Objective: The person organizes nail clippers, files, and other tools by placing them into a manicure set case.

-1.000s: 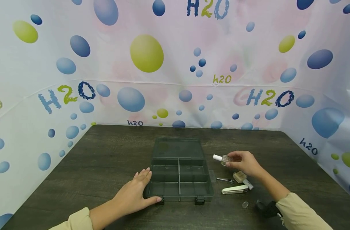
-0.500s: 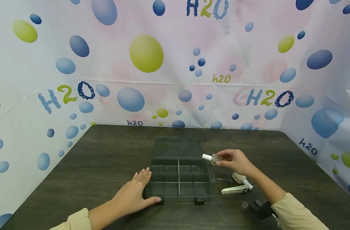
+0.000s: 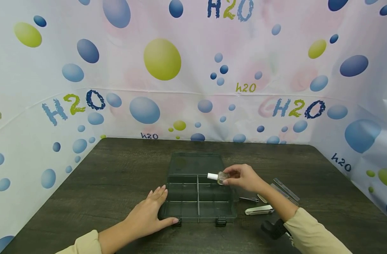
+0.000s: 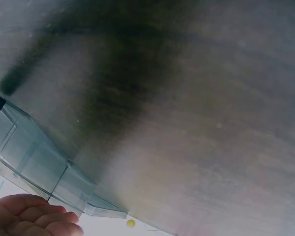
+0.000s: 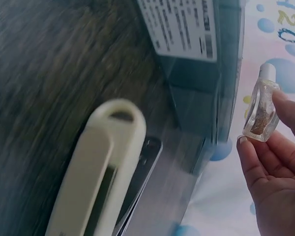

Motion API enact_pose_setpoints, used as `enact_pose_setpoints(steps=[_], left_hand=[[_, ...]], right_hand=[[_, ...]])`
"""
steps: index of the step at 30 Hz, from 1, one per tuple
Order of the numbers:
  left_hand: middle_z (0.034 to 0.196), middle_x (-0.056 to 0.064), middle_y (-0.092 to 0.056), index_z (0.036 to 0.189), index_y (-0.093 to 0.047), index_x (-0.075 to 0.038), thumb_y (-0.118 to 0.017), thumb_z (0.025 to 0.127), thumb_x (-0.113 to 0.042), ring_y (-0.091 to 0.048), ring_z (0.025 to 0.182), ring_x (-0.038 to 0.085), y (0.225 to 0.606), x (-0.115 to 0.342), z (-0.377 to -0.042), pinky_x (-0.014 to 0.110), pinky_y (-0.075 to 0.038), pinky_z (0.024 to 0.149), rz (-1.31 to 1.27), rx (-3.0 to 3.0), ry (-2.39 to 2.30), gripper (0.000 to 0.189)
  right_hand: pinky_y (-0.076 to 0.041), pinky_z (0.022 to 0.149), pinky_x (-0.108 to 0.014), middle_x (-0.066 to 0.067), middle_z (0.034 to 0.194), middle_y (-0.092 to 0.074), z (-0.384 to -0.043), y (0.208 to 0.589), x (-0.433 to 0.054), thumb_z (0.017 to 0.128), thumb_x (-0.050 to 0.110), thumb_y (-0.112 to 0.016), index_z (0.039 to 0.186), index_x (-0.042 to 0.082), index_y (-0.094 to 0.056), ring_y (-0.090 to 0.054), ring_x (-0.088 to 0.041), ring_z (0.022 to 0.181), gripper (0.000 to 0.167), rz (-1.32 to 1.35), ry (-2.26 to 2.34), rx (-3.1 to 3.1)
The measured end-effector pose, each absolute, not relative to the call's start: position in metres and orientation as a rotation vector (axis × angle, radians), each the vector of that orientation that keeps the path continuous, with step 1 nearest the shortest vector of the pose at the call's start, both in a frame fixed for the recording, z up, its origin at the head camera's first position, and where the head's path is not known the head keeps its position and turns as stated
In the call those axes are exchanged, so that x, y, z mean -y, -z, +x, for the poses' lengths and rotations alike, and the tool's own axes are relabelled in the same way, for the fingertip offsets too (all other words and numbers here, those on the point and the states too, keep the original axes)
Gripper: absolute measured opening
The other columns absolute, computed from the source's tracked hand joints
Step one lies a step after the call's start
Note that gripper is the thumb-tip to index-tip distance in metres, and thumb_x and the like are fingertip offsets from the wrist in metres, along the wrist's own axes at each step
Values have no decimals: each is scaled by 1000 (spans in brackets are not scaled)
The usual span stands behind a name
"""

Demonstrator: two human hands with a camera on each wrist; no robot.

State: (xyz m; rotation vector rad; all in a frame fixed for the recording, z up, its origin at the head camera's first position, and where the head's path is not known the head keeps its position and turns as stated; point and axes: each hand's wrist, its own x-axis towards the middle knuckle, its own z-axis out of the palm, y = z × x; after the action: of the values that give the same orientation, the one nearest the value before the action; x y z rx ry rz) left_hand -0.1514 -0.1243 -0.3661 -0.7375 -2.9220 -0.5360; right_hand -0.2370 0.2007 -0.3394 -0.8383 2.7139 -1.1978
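My right hand [image 3: 245,178] pinches a small glass nail polish bottle [image 3: 223,177] between thumb and fingers. Its white cap points left, and it overlaps the back right of an open dark, see-through plastic organizer box [image 3: 206,217]. In the right wrist view, the nail polish bottle [image 5: 260,113] shows clear glass with brownish contents low inside. At the box's left side rests my left hand [image 3: 149,213], fingers stretched along the wall, thumb by the front left latch. The box's compartments show nothing inside; its lid [image 3: 196,164] lies folded back.
Right of the box lie a cream nail clipper [image 3: 259,210] and a slim metal tool [image 3: 248,199]. A second bottle [image 3: 262,198] is mostly hidden by my right forearm. Clear plastic strips [image 3: 286,188] lie beyond that forearm. A patterned sheet hangs behind the dark table [image 3: 133,155].
My right hand has carried the nail polish bottle leftward from beside the box to over its right part. The clear strips have come into view behind the forearm. My left hand has stayed put.
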Motion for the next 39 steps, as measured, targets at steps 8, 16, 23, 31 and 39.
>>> enact_pose_setpoints(steps=[8, 16, 23, 31, 39], left_hand=[[140, 27, -40, 129, -47, 11, -63, 76, -62, -41, 130, 39, 365, 124, -150, 52, -36, 103, -737, 2918, 545, 92], [141, 28, -39, 130, -46, 11, -63, 76, -62, -40, 130, 40, 366, 123, -151, 52, -36, 103, -743, 2923, 544, 92], [140, 27, -40, 129, -47, 11, -63, 76, -62, -40, 130, 40, 365, 123, -151, 52, -37, 103, -742, 2921, 540, 92], [141, 28, -40, 130, -46, 11, -64, 76, -60, -40, 130, 40, 364, 123, -151, 53, -37, 102, -733, 2936, 555, 91], [140, 27, -40, 130, -46, 11, -65, 76, -59, -40, 130, 39, 364, 124, -150, 53, -37, 102, -722, 2938, 572, 91]], right_hand=[[-49, 58, -21, -8, 83, -65, -243, 346, -184, 80, 15, -72, 102, -5, -66, -55, -6, 69, 30, -901, 1047, -2738], [-46, 60, -20, -7, 88, -63, -242, 349, -175, 79, 14, -73, 100, -4, -66, -52, -11, 72, 29, -989, 773, -2847], [-45, 61, -25, -5, 85, -62, -239, 347, -167, 78, 13, -73, 92, 1, -68, -53, -16, 77, 19, -1135, 412, -2934], [-37, 54, -23, 0, 61, -53, -233, 346, -158, 77, 12, -73, 63, 10, -55, -49, -14, 65, 23, -1189, 220, -2977], [-48, 60, -26, -3, 67, -58, -229, 344, -150, 76, 7, -73, 66, 4, -67, -55, -19, 70, 13, -1008, 112, -3015]])
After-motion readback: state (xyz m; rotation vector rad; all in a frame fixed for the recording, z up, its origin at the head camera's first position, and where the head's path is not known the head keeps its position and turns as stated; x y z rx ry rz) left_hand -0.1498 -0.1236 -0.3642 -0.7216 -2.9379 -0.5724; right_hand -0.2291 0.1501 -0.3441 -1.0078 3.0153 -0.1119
